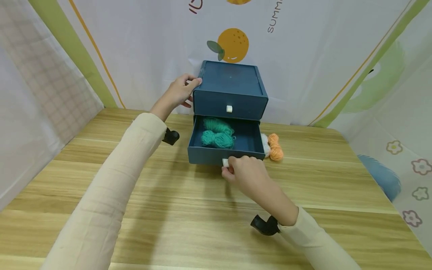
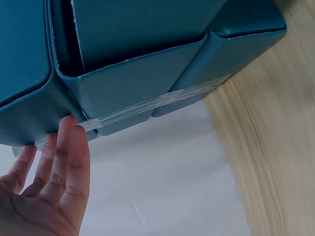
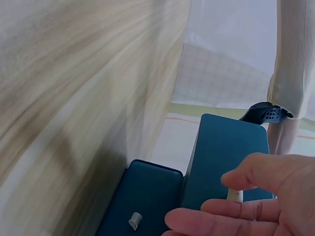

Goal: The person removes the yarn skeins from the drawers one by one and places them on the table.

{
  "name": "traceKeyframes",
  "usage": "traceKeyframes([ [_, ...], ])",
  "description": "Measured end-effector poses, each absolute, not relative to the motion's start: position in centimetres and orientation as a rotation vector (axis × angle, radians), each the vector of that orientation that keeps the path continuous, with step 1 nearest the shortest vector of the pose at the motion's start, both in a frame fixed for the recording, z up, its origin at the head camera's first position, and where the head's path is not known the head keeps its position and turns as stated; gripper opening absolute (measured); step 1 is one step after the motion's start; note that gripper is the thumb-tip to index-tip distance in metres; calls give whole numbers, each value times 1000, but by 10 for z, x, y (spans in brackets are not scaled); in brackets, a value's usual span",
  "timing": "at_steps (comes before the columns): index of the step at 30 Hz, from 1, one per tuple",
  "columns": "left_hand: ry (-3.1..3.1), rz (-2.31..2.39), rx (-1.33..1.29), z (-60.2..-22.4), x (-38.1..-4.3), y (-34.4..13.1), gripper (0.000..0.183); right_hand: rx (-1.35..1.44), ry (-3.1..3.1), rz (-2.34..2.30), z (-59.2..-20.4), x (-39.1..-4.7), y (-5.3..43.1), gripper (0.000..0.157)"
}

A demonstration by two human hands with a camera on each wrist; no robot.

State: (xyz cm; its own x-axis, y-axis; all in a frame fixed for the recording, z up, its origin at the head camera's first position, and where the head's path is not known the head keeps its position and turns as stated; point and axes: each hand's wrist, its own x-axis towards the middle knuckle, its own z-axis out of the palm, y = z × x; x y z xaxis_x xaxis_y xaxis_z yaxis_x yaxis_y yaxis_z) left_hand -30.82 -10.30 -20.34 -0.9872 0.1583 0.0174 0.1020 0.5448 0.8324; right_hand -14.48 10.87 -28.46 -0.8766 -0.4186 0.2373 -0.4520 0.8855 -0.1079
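Note:
A dark blue drawer unit [image 1: 230,77] stands at the back of the table. One drawer [image 1: 248,135] is pulled out below the top one, and two skeins of green yarn [image 1: 217,137] lie inside at its left. My right hand [image 1: 248,174] pinches that drawer's white knob [image 3: 235,195] between thumb and fingers. My left hand [image 1: 180,89] rests on the unit's left side, thumb at the top edge. In the left wrist view its fingers [image 2: 78,157] are straight against the side, near a band of clear tape [image 2: 157,102].
Orange yarn [image 1: 276,152] and white yarn [image 1: 265,145] lie on the wooden table [image 1: 320,176], right of the unit. A lower drawer [image 3: 147,189] with a white knob is closed. A printed curtain [image 1: 145,56] hangs behind.

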Motion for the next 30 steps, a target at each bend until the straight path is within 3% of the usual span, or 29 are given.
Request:
traceKeyframes([
  [20, 2717, 1478, 239, -202, -304, -102, 55, 637, -2928, 240, -275, -142, 112, 38],
  [30, 2697, 1463, 221, -202, -306, -103, 57, 706, -2901, 418, -243, -141, 119, 42],
])
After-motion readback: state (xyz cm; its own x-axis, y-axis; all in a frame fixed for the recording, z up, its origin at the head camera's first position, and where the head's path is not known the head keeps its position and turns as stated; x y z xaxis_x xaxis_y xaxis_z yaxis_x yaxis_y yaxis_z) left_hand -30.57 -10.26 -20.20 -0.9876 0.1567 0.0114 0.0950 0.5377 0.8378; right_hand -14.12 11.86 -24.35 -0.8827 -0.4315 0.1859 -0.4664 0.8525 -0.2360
